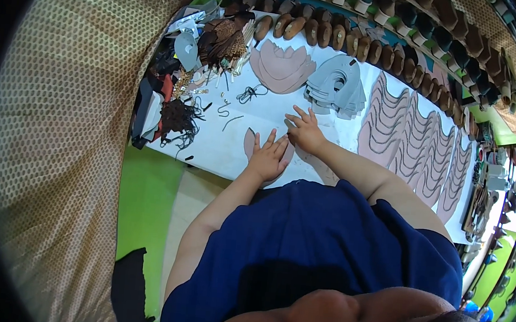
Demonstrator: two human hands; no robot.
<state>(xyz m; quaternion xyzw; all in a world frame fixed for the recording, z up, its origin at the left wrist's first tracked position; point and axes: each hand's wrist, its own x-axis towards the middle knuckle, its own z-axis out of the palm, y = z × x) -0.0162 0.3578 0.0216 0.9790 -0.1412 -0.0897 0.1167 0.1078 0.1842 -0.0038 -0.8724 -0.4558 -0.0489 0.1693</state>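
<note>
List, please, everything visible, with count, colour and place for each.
Table: one, white, centre
Pink piece: at least one, pink, table's near edge
Fanned pieces: several, pink, table's far side
Grey pieces: several, grey, right of fanned pieces
Wavy-lined pieces: many, pink, table's right
Scraps: many, mixed colours, table's left
Cord tangle: one, black, right of scraps
Shoe-shaped blocks: many, brown, table's far edge
Curtain: one, tan, far left
Cloth: one, black, lower left
Top: one, blue, lower centre
Left hand: one, bare, on pink piece
Right hand: one, bare, beside left hand
</note>
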